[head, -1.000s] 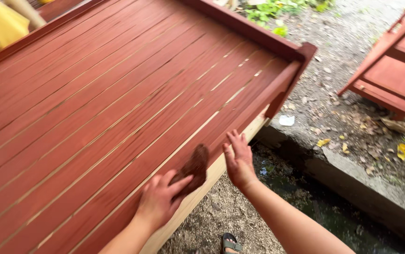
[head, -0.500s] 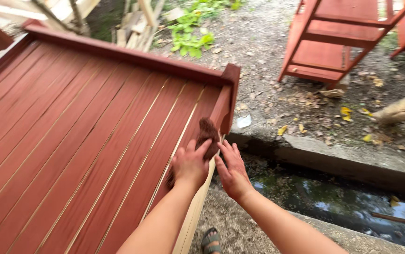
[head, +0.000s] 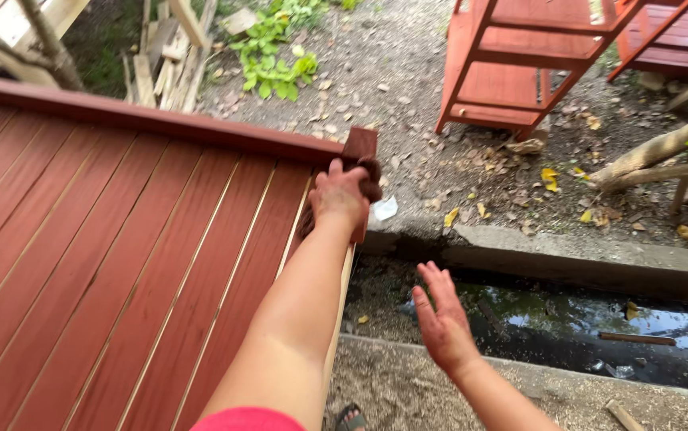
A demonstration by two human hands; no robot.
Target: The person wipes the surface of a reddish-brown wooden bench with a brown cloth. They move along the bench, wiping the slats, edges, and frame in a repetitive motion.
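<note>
Rag on the corner post

You are pressing your left hand [head: 339, 194] onto a dark, stain-soaked wad of cloth [head: 369, 179] at the far corner of the red-brown slatted wooden platform [head: 120, 263], right against the short square corner post [head: 359, 146]. Your fingers are curling over the cloth, clenching it against the wood, so most of it is hiding under your palm. Judging by its look, the cloth is soft, light and probably wet, so it is likely slippery; you are best gripping it bunched in the palm, not by a loose edge.

Your right hand [head: 441, 318] is hanging free beside the platform's pale unpainted edge, palm turned inward, fingers spread and released, touching nothing. It is hovering over the dark water-filled concrete ditch [head: 599, 315].

Beyond the ditch, gravel with dry leaves is lying around a red wooden frame [head: 511, 72], and loose pale planks [head: 160, 56] are leaning near green plants [head: 276, 56].
</note>
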